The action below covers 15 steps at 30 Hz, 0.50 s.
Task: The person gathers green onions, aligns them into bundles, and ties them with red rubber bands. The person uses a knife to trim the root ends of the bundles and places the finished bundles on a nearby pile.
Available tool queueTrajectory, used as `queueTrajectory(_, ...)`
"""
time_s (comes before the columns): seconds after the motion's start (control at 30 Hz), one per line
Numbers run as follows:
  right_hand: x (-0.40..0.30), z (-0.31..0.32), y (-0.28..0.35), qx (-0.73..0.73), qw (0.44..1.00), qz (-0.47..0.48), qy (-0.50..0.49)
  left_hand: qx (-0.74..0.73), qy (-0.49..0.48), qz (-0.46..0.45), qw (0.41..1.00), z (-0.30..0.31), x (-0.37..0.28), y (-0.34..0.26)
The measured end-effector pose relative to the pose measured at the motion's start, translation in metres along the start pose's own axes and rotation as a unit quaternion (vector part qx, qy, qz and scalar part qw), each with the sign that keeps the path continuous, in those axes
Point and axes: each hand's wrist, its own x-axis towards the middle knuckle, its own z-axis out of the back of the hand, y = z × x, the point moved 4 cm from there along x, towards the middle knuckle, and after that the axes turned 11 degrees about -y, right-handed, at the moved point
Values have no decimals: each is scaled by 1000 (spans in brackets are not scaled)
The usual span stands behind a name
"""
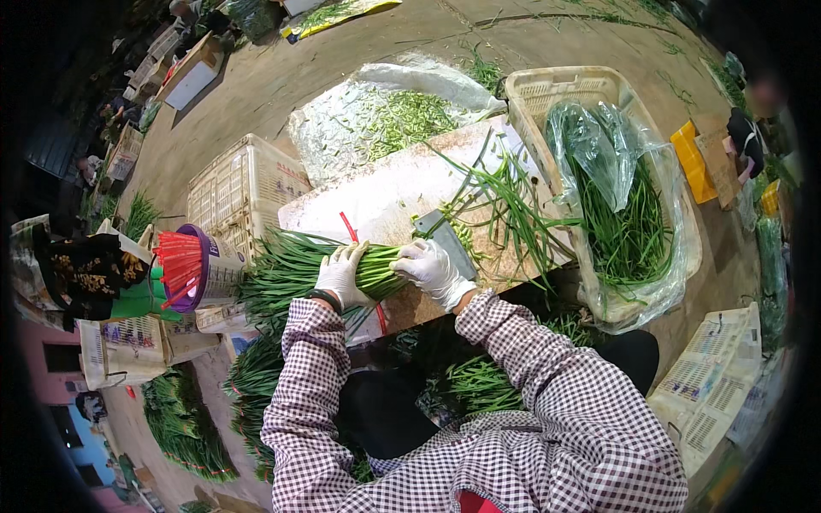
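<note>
A thick bunch of garlic chives or similar green stalks (378, 269) lies across a worn board (372, 199), leaves to the left and pale stem ends to the right. My gloved left hand (343, 276) wraps over its middle. At the stem ends, my gloved right hand (431, 270) has its fingers curled against the stalks. A red tie strip (347, 226) passes beneath the bunch, and its two ends stick out above and below. Just right of my right hand rests a flat metal cleaver blade (448, 245), with cut stem pieces beside it. Loose stalks (513, 199) spread over the board's right side.
A plastic crate (523, 106) with bagged greens stands right. Left are an upturned crate (224, 183) and a purple-rimmed bucket (204, 272) beside red strips (176, 263). Trimmings lie on a white sheet (327, 122) beyond the board. Tied bunches (186, 426) lie on the floor.
</note>
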Motion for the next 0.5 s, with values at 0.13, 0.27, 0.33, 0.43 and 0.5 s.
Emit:
queueTrajectory(0.13, -9, 15, -13, -29, 999, -26, 25, 7, -6, -4, 1000, -4, 0, 3)
queueTrajectory(0.27, -11, 19, -6, -73, 993, -63, 73, 18, -1, 5, 1000, -9, -2, 0)
queueTrajectory(0.33, -2, 21, 5, -97, 991, -67, 65, 18, -11, 3, 1000, -11, -1, 2)
queueTrajectory(0.43, 10, 6, 40, -152, 979, -27, 136, 16, -15, 3, 1000, -4, -2, -6)
queueTrajectory(0.5, 5, -24, 51, -176, 964, 26, 199, 42, 11, 39, 998, -4, -3, -4)
